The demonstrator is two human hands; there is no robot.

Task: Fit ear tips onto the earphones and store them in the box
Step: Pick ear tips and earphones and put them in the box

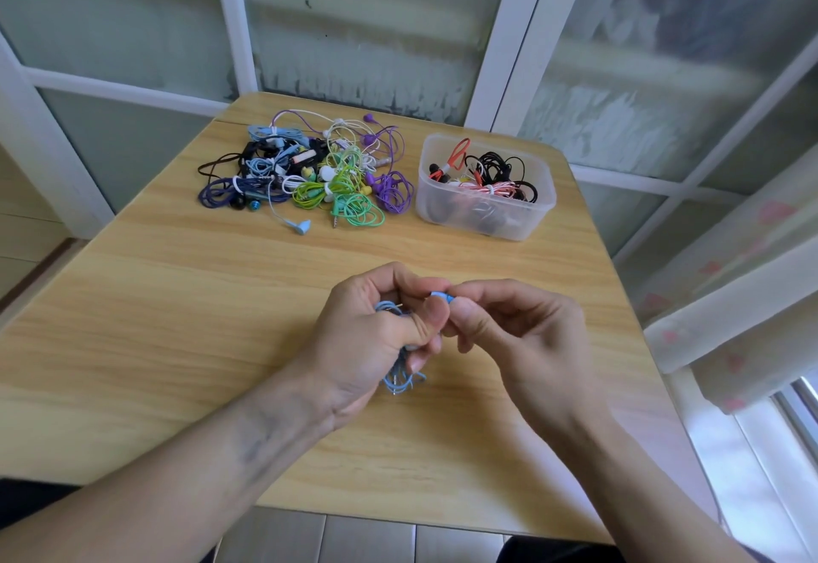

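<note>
Above the middle of the wooden table (177,341), my left hand (376,337) grips a coiled light-blue earphone cable (400,381); loops hang out below the palm. A light-blue earbud (440,295) shows between the fingertips of both hands. My right hand (518,332) pinches at that earbud with thumb and forefinger; any ear tip is hidden by the fingers. A clear plastic box (487,221) at the back right holds red and black earphones. A pile of coloured earphones (310,173) lies at the back centre.
A light-blue plug and cable (299,226) trail from the pile toward me. Frosted glass panels with white frames (509,53) stand behind the table. A curtain (730,297) hangs at the right. The table's near edge sits above a tiled floor.
</note>
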